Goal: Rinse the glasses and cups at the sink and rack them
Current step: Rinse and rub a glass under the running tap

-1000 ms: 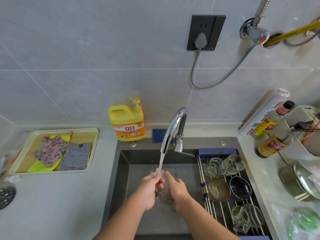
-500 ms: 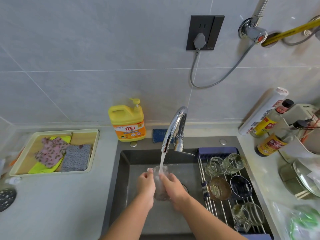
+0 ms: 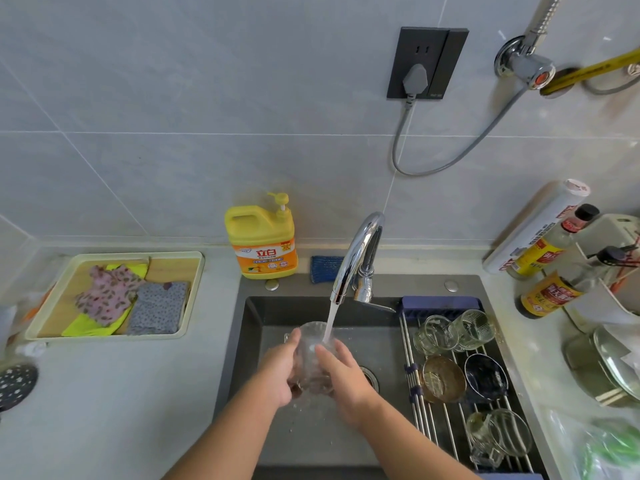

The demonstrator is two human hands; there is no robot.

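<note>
Your left hand (image 3: 277, 372) is curled round the left side of a clear glass (image 3: 311, 355), fingers closed on its wall, and your right hand (image 3: 343, 375) cups the opposite side, so the glass is clamped between both palms rather than pinched by the rim; that looks like a sensible hold for wet, slippery glass. You have it tilted with the mouth turned up and away from you, directly beneath the faucet (image 3: 356, 258), so the stream of water (image 3: 329, 320) runs onto the rim and into the glass. You are holding it low over the sink (image 3: 252, 341), above the basin floor and just left of the drain (image 3: 369, 377), which should keep the splash inside the basin. To your right, a roll-up rack (image 3: 436, 424) spans the right part of the sink, and it already carries two clear glasses (image 3: 450, 332) at the far end, an amber bowl (image 3: 441, 377) and a dark bowl (image 3: 485, 374) in the middle, and a handled glass mug (image 3: 498, 434) nearest you, all lying on their sides or tipped, presumably to drain. Bare bars show between the bowls and the mug, a likely spot for this glass. The yellow detergent bottle (image 3: 263, 240) stands behind the sink's left corner, well apart from your hands.
</note>
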